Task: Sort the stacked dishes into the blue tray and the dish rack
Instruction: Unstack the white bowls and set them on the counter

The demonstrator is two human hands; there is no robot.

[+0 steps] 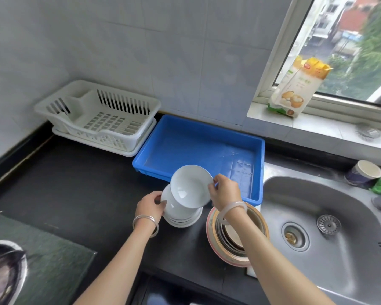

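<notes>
Pinching tilted bowl (pixel 190 186) rim: right hand (pixel 226 191); left hand (pixel 150 205) grips bowl stack (pixel 183 215); blue tray (pixel 198 127) behind, plate stack (pixel 229 256) beside.

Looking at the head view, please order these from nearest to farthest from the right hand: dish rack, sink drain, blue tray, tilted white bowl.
1. Tilted white bowl: the right hand pinches its rim.
2. Blue tray: just behind the hand.
3. Sink drain: off to the right, lower in the picture.
4. Dish rack: far back left, against the wall.

Both arms are bare, with a shiny silver bangle (pixel 146 223) on one wrist and a clear bangle (pixel 233 208) on the other.
</notes>
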